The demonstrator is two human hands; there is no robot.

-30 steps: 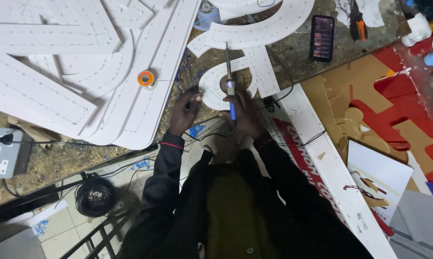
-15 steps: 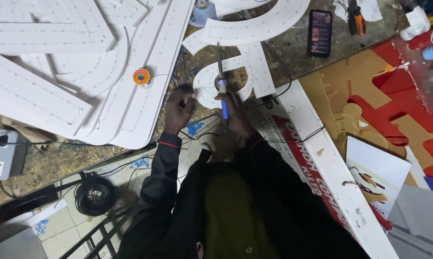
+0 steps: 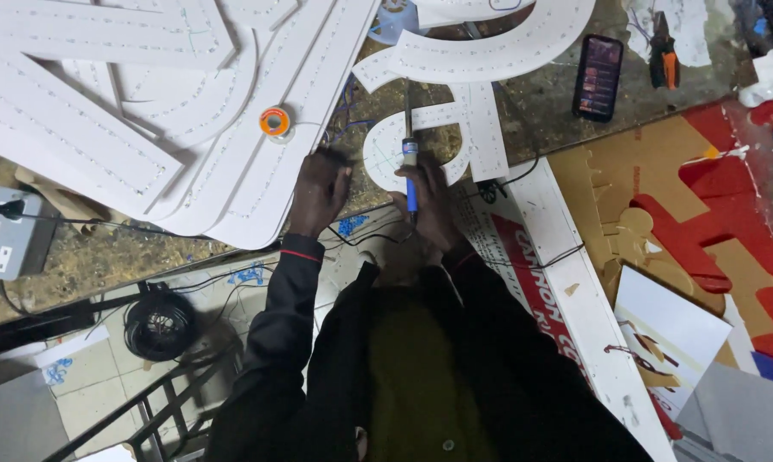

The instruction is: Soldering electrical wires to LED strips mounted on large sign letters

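My right hand point(image 3: 429, 201) grips a soldering iron point(image 3: 410, 162) with a blue handle, its tip pointing away over a white cut-out letter panel point(image 3: 455, 137) studded with small lights. My left hand point(image 3: 318, 190) rests at the table edge beside the large white panel point(image 3: 232, 162), fingers curled; whether it holds anything I cannot make out. A small orange spool of solder wire point(image 3: 274, 122) lies on that big panel just beyond the left hand.
A black phone point(image 3: 598, 77) lies at the back right. A grey socket box point(image 3: 5, 233) sits at the left edge. Red and brown cardboard sheets point(image 3: 686, 197) cover the right. A long white board point(image 3: 566, 282) runs diagonally. A coil of black cable point(image 3: 160, 325) lies on the floor.
The view has shifted slightly, and both hands sit a little higher against the panels. The soldering iron stays in my right hand over the white letter.
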